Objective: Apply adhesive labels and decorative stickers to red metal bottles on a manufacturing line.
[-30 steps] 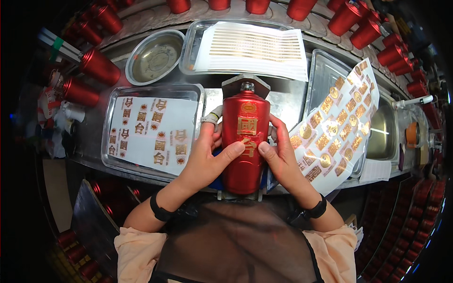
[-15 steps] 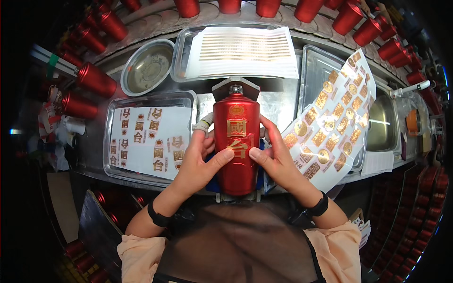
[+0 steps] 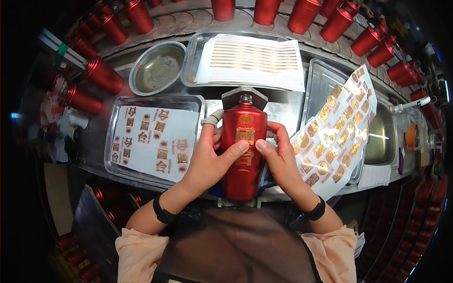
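Note:
A glossy red bottle with a clear neck lies in front of me, neck away, against a metal holder. Gold characters and a small round gold emblem run down its front. My left hand grips the bottle's left side, its thumb pressed on the gold decal; a white wrap covers one fingertip. From the right, my right hand holds the other side, thumb on the front close to the left one. The fingers' undersides are partly hidden by the bottle.
On the left, a metal tray bears a sheet of decals. Behind stand a water bowl and a tray with a gold-striped sheet. A gold sticker sheet leans at right. Red bottles line the curved conveyor.
Both thumbs have slid up the bottle, from the lower character to just between the two large ones. The whole view has shifted a little, so the bench appears lower and further right.

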Demonstrator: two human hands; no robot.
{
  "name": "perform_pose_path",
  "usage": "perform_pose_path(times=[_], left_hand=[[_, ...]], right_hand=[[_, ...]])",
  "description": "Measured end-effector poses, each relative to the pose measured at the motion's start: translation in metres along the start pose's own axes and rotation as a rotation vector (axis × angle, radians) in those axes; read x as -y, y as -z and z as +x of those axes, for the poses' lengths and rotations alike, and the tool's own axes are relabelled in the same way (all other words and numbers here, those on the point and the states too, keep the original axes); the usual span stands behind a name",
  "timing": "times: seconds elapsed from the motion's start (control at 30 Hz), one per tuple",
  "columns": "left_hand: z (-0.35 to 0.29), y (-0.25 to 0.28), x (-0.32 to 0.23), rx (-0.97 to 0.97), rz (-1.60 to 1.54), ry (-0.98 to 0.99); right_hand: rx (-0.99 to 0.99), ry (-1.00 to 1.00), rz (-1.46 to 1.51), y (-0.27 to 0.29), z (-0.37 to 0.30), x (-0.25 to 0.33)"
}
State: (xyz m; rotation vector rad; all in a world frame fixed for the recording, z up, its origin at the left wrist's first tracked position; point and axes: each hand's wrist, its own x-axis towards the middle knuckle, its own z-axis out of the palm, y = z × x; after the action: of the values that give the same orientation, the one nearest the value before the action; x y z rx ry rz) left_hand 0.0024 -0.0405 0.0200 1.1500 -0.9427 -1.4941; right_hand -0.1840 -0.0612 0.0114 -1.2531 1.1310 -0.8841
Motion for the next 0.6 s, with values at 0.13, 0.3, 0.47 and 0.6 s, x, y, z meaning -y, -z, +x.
perform_pose_path(times=[0.13,0.3,0.47,0.6], left_hand=[[0.007,0.000,0.000,-0.012,-0.098,-0.032],[0.006,-0.003,0.003,-0.043,-0.070,-0.012],[0.006,-0.005,0.007,-0.066,-0.053,-0.050],[0.007,-0.006,0.008,-0.081,-0.059,-0.043]], right_hand=[[-0.006,0.019,0.043,-0.005,0.008,0.005],[-0.037,0.014,0.006,-0.008,0.010,0.007],[-0.033,0.057,-0.061,-0.007,0.013,-0.001],[-0.054,0.116,-0.141,-0.008,0.015,-0.004]])
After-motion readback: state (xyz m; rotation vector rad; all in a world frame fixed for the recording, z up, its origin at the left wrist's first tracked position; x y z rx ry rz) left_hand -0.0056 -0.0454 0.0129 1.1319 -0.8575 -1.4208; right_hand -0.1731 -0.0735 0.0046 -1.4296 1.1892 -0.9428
